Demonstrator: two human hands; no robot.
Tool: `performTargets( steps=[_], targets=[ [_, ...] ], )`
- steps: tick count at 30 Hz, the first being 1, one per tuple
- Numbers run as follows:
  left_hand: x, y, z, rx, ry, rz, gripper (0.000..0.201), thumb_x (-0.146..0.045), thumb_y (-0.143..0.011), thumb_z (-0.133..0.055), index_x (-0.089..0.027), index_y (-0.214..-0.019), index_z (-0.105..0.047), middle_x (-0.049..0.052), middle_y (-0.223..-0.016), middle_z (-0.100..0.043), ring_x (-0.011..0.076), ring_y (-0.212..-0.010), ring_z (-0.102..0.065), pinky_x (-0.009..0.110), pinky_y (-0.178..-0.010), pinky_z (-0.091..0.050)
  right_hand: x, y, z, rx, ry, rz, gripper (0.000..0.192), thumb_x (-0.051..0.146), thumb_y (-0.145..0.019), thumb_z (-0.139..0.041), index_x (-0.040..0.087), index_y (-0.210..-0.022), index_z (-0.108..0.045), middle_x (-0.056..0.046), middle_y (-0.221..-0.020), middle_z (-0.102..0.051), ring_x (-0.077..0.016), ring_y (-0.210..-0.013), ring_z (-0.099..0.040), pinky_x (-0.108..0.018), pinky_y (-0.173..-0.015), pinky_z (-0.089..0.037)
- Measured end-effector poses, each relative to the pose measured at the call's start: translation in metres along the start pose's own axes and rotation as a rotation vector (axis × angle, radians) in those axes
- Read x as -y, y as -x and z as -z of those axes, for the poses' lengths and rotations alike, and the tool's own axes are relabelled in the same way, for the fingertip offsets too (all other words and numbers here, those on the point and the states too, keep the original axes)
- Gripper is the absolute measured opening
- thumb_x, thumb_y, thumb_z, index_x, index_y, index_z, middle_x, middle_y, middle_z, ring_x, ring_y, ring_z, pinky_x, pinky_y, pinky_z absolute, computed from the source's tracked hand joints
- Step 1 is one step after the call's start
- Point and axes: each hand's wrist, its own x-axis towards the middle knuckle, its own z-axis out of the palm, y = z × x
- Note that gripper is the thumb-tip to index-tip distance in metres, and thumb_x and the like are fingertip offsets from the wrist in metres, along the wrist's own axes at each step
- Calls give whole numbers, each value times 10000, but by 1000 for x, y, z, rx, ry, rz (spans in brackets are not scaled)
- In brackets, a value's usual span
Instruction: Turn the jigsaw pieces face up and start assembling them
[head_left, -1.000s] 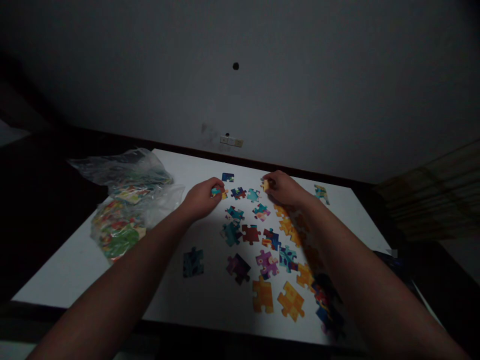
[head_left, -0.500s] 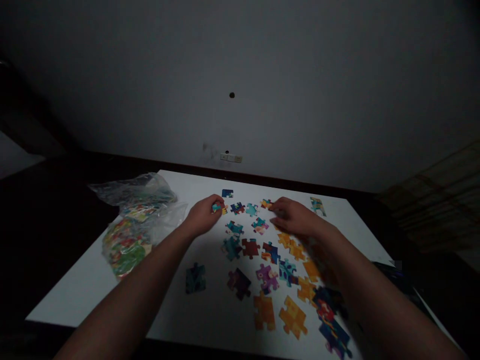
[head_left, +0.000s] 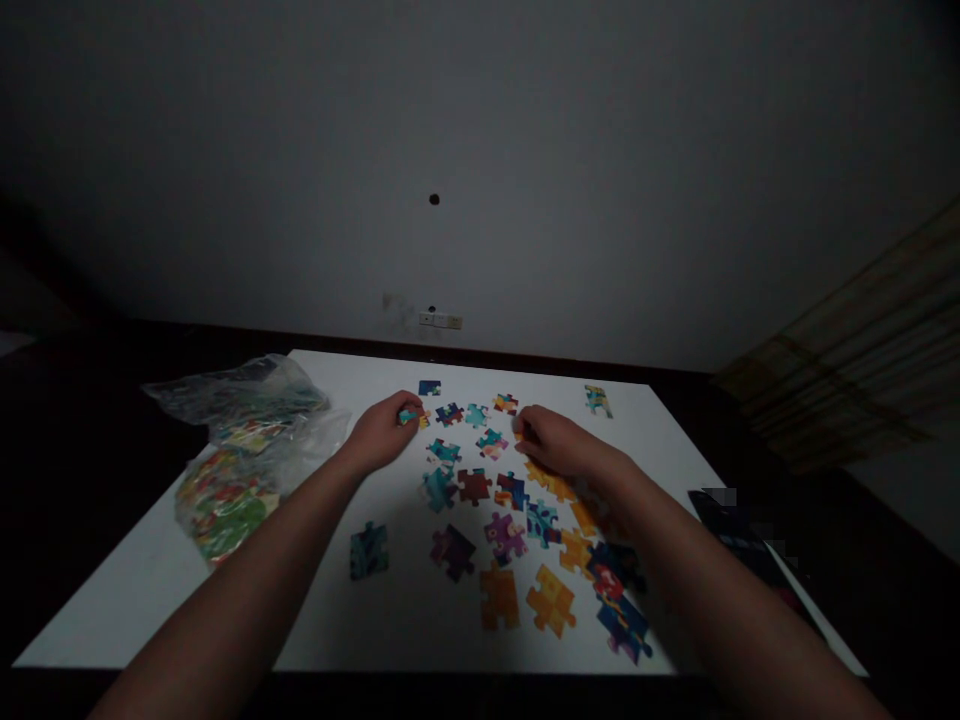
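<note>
The left hand (head_left: pixel 382 437) still pinches 1 small teal puzzle piece (head_left: pixel 409 415) in its fingers, just above the white tabletop (head_left: pixel 420 620). The right hand (head_left: pixel 559 447) let go of its yellow piece (head_left: pixel 505 403) (now lying flat) and rests, fingers curled and empty, on the loose pieces.

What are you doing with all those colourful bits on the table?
A person sits at a white table strewn with loose jigsaw pieces. The left hand pinches a small teal piece. The right hand rests flat on the orange pieces. Two plastic bags of more pieces lie to the left.
</note>
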Motion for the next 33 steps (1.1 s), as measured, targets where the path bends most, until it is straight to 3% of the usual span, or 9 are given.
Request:
performTargets(
  steps=[6,11,14,18,25,29,33],
  targets=[
    [4,-1,-2,6,-4,12,310,-374,-931,-663,-258,-1209,-738,76,-1187,-836,293,-1013,-756,418,-923,-542,-10,6,1,3,5,38,332,318,-964,-817,205,-1271,-766,-182,-1288,-770,-342,-1216,-716,-476,-1095,-547],
    [5,-2,-4,2,-14,17,303,-376,-931,-675,-263,-1204,-745,75,-1196,-835,294,-1030,-753,417,-940,-538,-15,0,1,-22,-6,47,270,227,-893,-842,227,-1153,-769,-151,-1214,-791,-327,-1155,-718,-455,-1030,-561],
    [3,-2,-3,-1,-20,20,300,-366,-924,-676,-263,-1196,-747,71,-1189,-836,287,-1006,-751,410,-924,-539,-13,-6,1,-85,-22,54,130,214,-972,-740,246,-1097,-756,-114,-1146,-805,-285,-1076,-726,-411,-957,-559],
    [2,-1,-3,-4,-29,23,307,-351,-915,-672,-261,-1198,-748,70,-1184,-835,288,-1009,-755,406,-934,-545,-11,-6,1,-128,-24,81,150,235,-1060,-658,262,-1136,-784,-115,-1219,-823,-290,-1146,-738,-427,-1015,-554],
    [3,-2,-3,5,-31,25,329,-368,-924,-674,-249,-1221,-752,79,-1205,-831,281,-967,-736,410,-909,-540,-12,40,15,-37,-37,103,269,437,-1064,-720,235,-1235,-765,-149,-1285,-764,-309,-1175,-719,-471,-1087,-562],
    [3,-2,-4,8,-30,29,335,-393,-933,-681,-248,-1225,-759,80,-1194,-832,278,-949,-731,415,-906,-545,-6,70,16,92,10,-40,254,363,-936,-843,237,-1135,-747,-134,-1232,-739,-296,-1044,-711,-447,-963,-579],
    [2,-2,-3,6,-21,33,344,-422,-935,-682,-243,-1218,-760,82,-1198,-834,285,-985,-741,415,-930,-555,4,84,12,68,-13,-79,209,310,-940,-823,250,-1108,-713,-110,-1132,-764,-286,-1022,-706,-421,-929,-554]
  ],
)
